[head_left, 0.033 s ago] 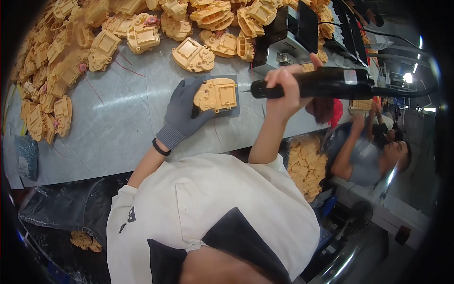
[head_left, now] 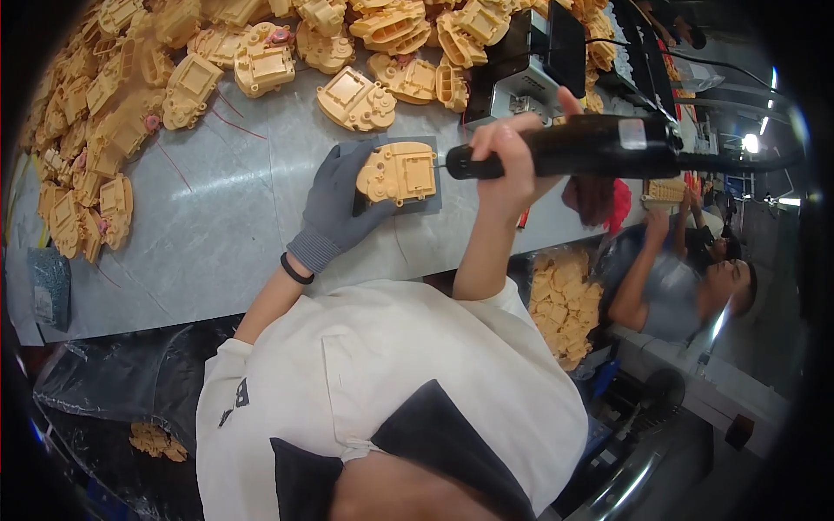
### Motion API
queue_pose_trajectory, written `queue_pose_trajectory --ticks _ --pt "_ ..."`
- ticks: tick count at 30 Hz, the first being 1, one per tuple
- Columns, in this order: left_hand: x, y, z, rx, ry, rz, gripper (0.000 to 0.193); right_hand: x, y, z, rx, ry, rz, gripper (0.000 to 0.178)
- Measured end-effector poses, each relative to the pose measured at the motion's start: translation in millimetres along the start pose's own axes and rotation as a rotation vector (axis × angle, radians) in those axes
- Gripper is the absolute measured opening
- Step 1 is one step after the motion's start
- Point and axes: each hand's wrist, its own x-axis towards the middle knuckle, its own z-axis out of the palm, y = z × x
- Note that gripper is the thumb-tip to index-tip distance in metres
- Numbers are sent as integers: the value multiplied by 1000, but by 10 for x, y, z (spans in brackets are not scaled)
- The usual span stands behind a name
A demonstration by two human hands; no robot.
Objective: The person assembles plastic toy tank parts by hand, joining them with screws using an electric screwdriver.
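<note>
My left hand [head_left: 340, 198], in a grey glove, is closed on a yellow plastic housing [head_left: 398, 174] with a square recess. The housing lies on a dark grey pad [head_left: 426, 205] on the table, my fingers at its far left edge and my thumb at its near side. My bare right hand [head_left: 512, 161] is wrapped round a black electric screwdriver [head_left: 591, 148], with one finger raised. The tool lies nearly level in the picture, its thin bit pointing left at the housing's right edge. Whether the bit touches the housing I cannot tell.
Many similar housings [head_left: 113, 78] are heaped along the far and left sides of the grey table [head_left: 226, 252]. Beyond the screwdriver stands a black and metal device [head_left: 521, 74]. A bag of small blue-grey pieces [head_left: 50, 291] sits far left. Another person [head_left: 678, 278] is at the right.
My right hand has moved the screwdriver slightly left, bringing its bit up to the housing's right edge. My left hand and the housing stay in place.
</note>
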Motion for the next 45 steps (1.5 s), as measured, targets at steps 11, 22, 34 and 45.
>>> queue_pose_trajectory --ticks 11,22,34,45 --pt "28 -6 -15 -91 17 11 72 -138 275 415 -163 -103 53 60" --pt "29 -33 6 -72 -17 -7 73 -102 297 492 -155 -28 127 54" --pt "60 -27 7 -78 53 63 72 -163 336 517 -182 -72 128 50" --pt "18 -41 49 -11 34 48 73 -133 345 456 -194 -115 146 54"
